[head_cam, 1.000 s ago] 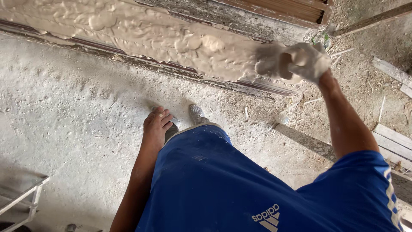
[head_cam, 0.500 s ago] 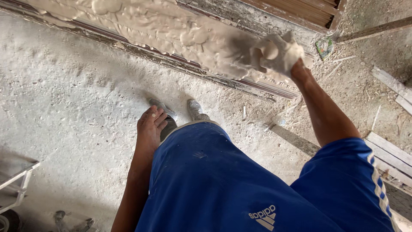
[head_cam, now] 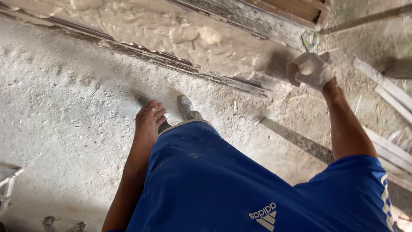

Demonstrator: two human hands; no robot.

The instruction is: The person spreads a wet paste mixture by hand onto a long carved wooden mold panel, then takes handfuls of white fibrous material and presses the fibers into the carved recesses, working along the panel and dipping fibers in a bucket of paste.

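plaster-caked right hand (head_cam: 310, 68) (fisted) beside wet plaster panel (head_cam: 180, 38).

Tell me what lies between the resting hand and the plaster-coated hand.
In the head view, between the left hand and right hand: two dusty shoes and bare, gritty floor.

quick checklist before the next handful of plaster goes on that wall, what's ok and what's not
1. Right hand loaded: cannot tell; it is coated in pale plaster and curled, contents hidden.
2. Left hand free: ok; bare, resting at the knee of the blue shorts, holding nothing.
3. Wet plaster on the wall: not ok if a flat coat is wanted; it lies lumpy and unsmoothed.
4. Footing: ok; both shoes stand on the gritty floor.
5. Trip hazards: not ok; loose wooden slats lie on the right.
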